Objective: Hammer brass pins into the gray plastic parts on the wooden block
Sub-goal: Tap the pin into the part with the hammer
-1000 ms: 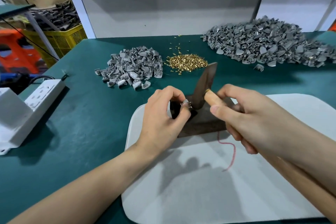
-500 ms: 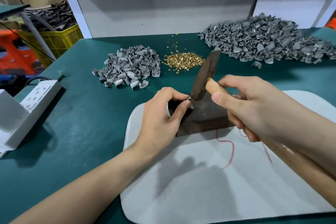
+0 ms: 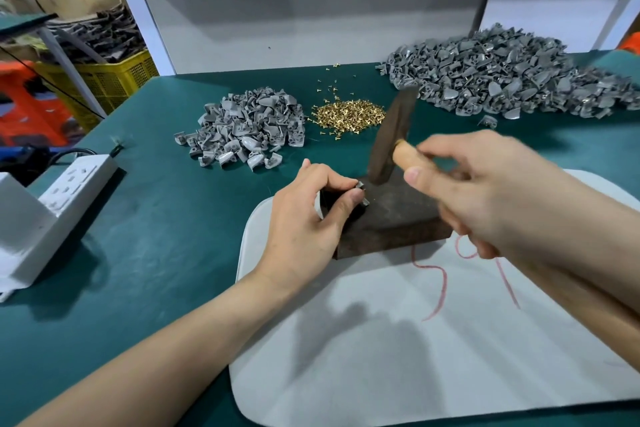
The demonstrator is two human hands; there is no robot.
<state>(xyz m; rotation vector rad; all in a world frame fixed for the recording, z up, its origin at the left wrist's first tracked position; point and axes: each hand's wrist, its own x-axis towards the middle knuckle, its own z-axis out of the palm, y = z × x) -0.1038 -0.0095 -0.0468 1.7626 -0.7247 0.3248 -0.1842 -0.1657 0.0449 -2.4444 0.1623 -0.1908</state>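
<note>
A dark wooden block (image 3: 398,218) lies on a white pad (image 3: 415,340). My left hand (image 3: 308,225) pinches a small gray plastic part (image 3: 360,191) against the block's left top edge. My right hand (image 3: 485,184) grips the wooden handle of a hammer (image 3: 391,139), blurred with motion, its dark head raised just above the block to the right of the part. A heap of brass pins (image 3: 349,116) lies behind the block. The pin in the part is too small to make out.
A small pile of gray parts (image 3: 246,130) sits at the back left, a large pile (image 3: 502,80) at the back right. A white power strip (image 3: 76,180) and a white box (image 3: 20,236) stand at the left. A red string (image 3: 440,284) trails over the pad.
The hammer has swung up and down over the part held on the block; its head is now blurred and slightly higher. My left hand has kept pinching the part.
</note>
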